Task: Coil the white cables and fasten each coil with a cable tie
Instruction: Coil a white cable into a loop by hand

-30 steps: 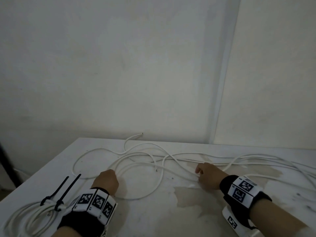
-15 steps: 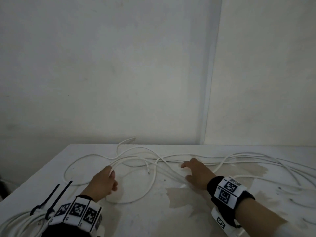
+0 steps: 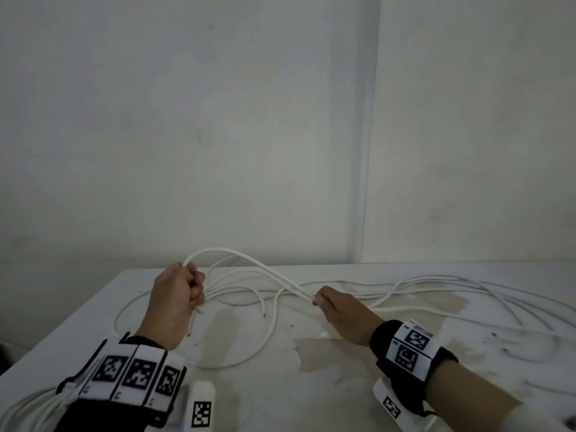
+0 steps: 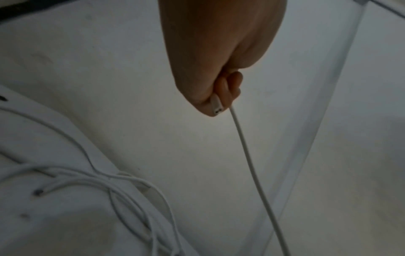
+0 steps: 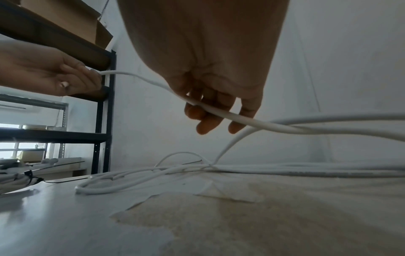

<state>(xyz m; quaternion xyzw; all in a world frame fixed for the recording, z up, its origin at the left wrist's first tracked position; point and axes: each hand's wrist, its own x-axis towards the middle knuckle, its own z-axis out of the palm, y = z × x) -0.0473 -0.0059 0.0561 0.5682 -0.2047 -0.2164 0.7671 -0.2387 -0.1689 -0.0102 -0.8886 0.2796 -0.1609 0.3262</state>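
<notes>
Now my left fingers [image 3: 194, 283] are fisted round the cable [image 3: 249, 263] near its end, my right fingers [image 3: 321, 302] pinch it further along; both have lifted it off the tabletop [image 3: 280, 385], so coiling can start.

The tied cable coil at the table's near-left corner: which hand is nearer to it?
Left. The left hand is raised just beyond the tied coil, on the table's left side, gripping a loose white cable. The right hand holds that cable farther right, past the table's middle.
</notes>
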